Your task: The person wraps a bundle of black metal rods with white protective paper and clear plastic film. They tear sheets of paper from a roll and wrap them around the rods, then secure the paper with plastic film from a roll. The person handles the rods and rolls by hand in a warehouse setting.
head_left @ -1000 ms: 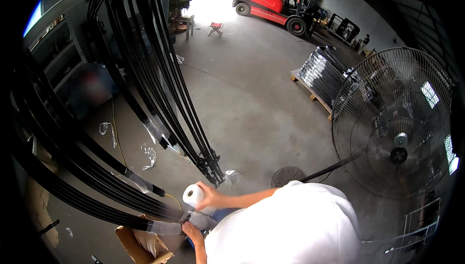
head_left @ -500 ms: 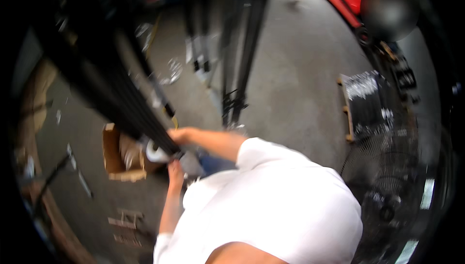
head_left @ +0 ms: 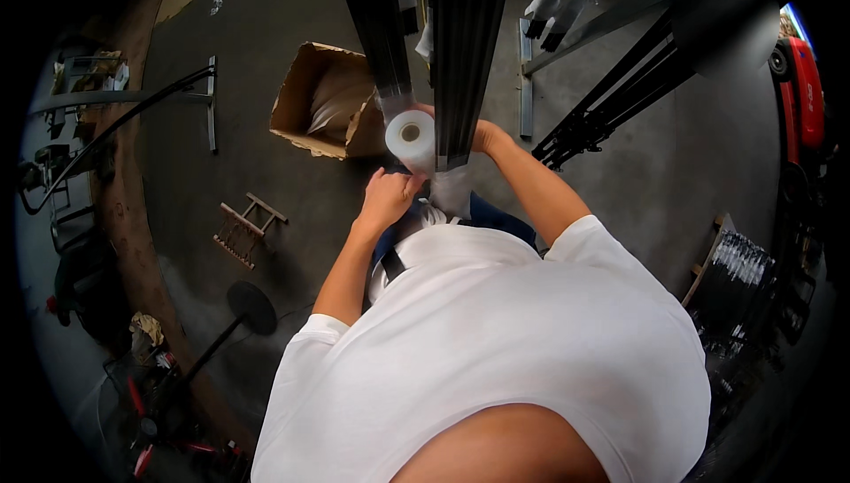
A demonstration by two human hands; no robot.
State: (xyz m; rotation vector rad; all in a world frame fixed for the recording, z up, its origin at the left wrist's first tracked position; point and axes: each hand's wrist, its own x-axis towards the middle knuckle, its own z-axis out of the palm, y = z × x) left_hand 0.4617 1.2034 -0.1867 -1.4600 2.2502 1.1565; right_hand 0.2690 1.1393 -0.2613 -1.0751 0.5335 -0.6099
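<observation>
A white roll of stretch film (head_left: 410,133), its cardboard core toward me, rests against a tall bundle of long black profiles (head_left: 464,58). The bundle's near end is wrapped in clear film (head_left: 452,189) and sits close to my waist. My left hand (head_left: 388,198) is closed, its fingers bent in at the roll's near lower side. From the right, my right hand (head_left: 483,135) reaches round behind the bundle. A bit of its fingers shows at the roll's far side; the rest is hidden. A second dark bundle (head_left: 382,40) stands just left.
An open cardboard box (head_left: 297,107) with pale material inside lies left of the roll. A small wooden stool (head_left: 251,230) and a round-based stand (head_left: 252,308) are nearer. More black profiles (head_left: 611,98) lean on a metal rack (head_left: 526,85) at right; a wrapped pallet load (head_left: 730,293) sits farther right.
The view has swung left, and the box, bundle and roll now appear farther right and up in the picture. Both hands stay at the roll and bundle.
</observation>
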